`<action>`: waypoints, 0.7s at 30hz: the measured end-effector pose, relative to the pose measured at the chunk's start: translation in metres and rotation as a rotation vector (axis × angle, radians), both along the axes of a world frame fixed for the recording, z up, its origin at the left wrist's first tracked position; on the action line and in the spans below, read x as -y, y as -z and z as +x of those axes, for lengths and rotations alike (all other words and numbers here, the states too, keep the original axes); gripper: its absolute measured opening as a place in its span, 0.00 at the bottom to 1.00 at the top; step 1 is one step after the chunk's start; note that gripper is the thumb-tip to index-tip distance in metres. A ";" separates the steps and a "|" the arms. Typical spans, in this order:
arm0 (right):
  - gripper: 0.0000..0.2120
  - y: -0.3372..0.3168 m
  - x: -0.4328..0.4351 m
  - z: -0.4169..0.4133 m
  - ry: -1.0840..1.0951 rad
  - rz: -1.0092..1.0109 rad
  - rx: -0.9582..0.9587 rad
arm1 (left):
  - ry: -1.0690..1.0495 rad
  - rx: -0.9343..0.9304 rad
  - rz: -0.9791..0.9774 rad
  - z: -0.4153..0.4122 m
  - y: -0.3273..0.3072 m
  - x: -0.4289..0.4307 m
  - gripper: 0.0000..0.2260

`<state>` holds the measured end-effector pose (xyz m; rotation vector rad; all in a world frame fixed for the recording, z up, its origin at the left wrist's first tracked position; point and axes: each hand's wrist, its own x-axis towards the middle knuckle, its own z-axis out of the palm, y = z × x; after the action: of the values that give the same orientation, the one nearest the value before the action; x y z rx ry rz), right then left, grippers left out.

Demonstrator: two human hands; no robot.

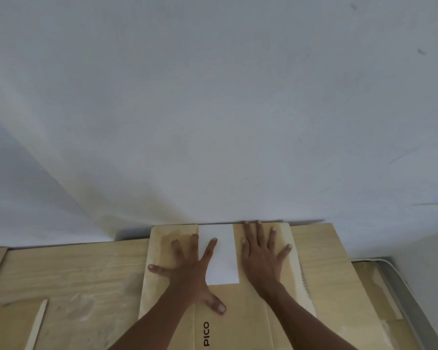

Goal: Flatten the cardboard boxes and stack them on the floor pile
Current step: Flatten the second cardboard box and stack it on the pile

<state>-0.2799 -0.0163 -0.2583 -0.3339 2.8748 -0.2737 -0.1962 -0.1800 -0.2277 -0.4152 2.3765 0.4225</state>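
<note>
A flattened brown cardboard box (253, 322) printed "PICO", with a white label (221, 256), lies on top of a pile of flat cardboard (74, 274) against a white wall. My left hand (190, 270) presses flat on it with fingers spread, partly over the label's left edge. My right hand (262, 253) lies flat to the right of the label, fingers spread toward the wall. Neither hand holds anything.
The white wall (213, 109) rises directly behind the pile. More flat cardboard (324, 269) sticks out to the right under the top box. A grey strip with a white cable (400, 286) runs along the right side. A loose cardboard flap (10, 327) lies at the lower left.
</note>
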 end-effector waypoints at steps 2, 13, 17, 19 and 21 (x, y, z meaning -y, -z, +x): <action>0.26 0.004 -0.001 0.000 -0.009 -0.005 0.002 | -0.007 -0.003 0.014 0.000 0.001 0.000 0.71; 0.33 0.012 -0.026 0.013 0.088 0.003 -0.063 | 0.026 -0.086 0.017 0.000 0.006 0.005 0.72; 0.32 0.018 -0.020 0.026 0.062 -0.012 -0.110 | 0.179 -0.281 -0.042 0.008 0.020 0.016 0.69; 0.33 0.017 -0.029 0.014 0.009 0.017 -0.124 | 0.141 -0.402 -0.070 0.011 0.031 0.018 0.58; 0.32 0.019 -0.035 0.009 0.013 0.017 -0.111 | 0.055 -0.553 -0.103 0.014 0.043 0.019 0.42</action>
<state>-0.2711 0.0187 -0.2771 -0.3368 2.9875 -0.2407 -0.1818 -0.1994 -0.2710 -0.3037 2.9487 0.4318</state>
